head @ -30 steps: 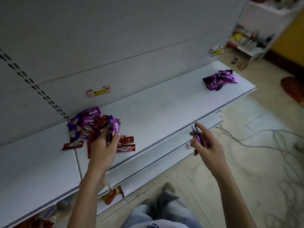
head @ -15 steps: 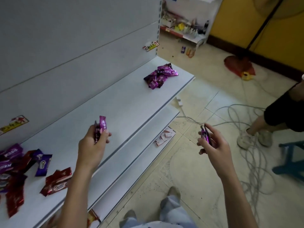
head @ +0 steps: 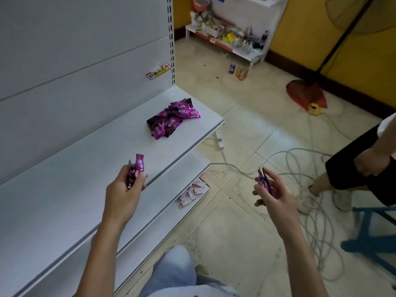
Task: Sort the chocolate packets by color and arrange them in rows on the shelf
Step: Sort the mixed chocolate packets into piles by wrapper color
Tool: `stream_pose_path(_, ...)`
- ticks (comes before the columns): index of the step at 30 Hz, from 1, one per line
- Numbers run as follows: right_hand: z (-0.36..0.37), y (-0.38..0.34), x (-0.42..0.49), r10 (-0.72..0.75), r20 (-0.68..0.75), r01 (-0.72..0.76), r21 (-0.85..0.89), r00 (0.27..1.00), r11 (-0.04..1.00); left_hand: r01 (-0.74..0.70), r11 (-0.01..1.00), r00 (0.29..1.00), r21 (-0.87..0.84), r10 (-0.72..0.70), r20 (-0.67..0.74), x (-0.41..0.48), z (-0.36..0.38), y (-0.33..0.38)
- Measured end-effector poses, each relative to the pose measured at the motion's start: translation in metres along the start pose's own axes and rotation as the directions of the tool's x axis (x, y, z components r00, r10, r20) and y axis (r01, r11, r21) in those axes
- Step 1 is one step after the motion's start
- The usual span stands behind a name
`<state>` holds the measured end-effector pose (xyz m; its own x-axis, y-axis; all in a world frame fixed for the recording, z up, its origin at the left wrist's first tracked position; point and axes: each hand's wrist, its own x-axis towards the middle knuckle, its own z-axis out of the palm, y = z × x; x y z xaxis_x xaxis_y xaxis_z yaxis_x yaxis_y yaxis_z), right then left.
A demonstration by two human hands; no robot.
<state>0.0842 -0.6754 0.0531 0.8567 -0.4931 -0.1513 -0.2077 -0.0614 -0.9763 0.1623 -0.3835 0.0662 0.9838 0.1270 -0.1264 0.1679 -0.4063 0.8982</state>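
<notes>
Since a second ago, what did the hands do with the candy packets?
The left hand lifted purple packets out of the mixed pile and carried them right, toward the purple pile on the shelf. The right hand kept holding its own packets; the purple pile stayed put.

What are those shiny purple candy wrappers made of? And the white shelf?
The purple packets look like thin foil-coated plastic: they glint and crinkle. The shelf looks like painted sheet metal, smooth matte white with a folded edge, probably.
</notes>
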Motion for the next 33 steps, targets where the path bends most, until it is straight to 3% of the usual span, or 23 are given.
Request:
stream_pose_path(5,0.020,-0.014,0.070,-0.042,0.073,0.043,-0.016,0.996,0.999,-0.001,1.000,0.998,-0.016,0.000,-0.059,0.048,0.020,0.014)
stream_pose_path(9,0.043,-0.038,0.123,-0.103,0.214,0.117,-0.057,0.972,0.991,-0.001,1.000,0.996,-0.010,0.000,-0.090,0.088,0.036,0.035)
stream_pose_path(14,0.070,-0.060,0.182,-0.190,0.288,0.245,-0.171,0.939,0.954,-0.012,0.996,0.993,0.087,0.022,-0.114,0.127,0.055,0.057)
stream_pose_path(17,0.096,-0.061,0.222,-0.173,0.403,0.287,-0.241,0.899,0.927,0.020,0.993,0.985,0.116,0.000,-0.174,0.148,0.069,0.059)
stream_pose_path(24,0.177,-0.057,0.303,-0.097,0.767,0.553,-0.362,0.634,0.750,0.149,0.942,0.968,0.301,-0.077,-0.238,0.198,0.098,0.034)
stream_pose_path(28,0.212,-0.056,0.326,-0.112,0.845,0.683,-0.337,0.523,0.648,0.205,0.917,0.954,0.342,-0.109,-0.279,0.219,0.112,0.031)
stream_pose_path(33,0.242,-0.060,0.334,-0.137,0.902,0.749,-0.247,0.410,0.615,0.240,0.912,0.940,0.334,-0.132,-0.314,0.234,0.121,0.028)
